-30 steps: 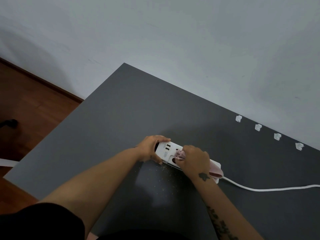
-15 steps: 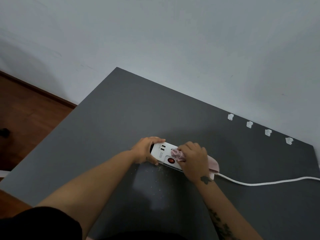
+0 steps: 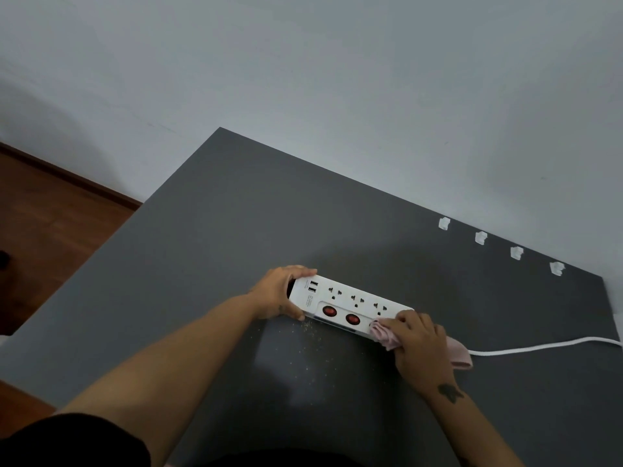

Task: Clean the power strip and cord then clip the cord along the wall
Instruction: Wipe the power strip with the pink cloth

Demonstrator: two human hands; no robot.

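Power strip (image 3: 350, 305) flat on the table (image 3: 236, 230), light rigid plastic by the look. Left hand (image 3: 278, 293) grips its USB end, the best hold; right hand (image 3: 418, 345) clutches bunched pink cloth (image 3: 384, 335) against the other end.

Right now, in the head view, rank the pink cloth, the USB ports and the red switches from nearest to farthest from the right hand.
1. pink cloth: gripped by the right hand, at the power strip's cord end.
2. red switches: just left of it, mid-strip.
3. USB ports: far left end, by the left hand.
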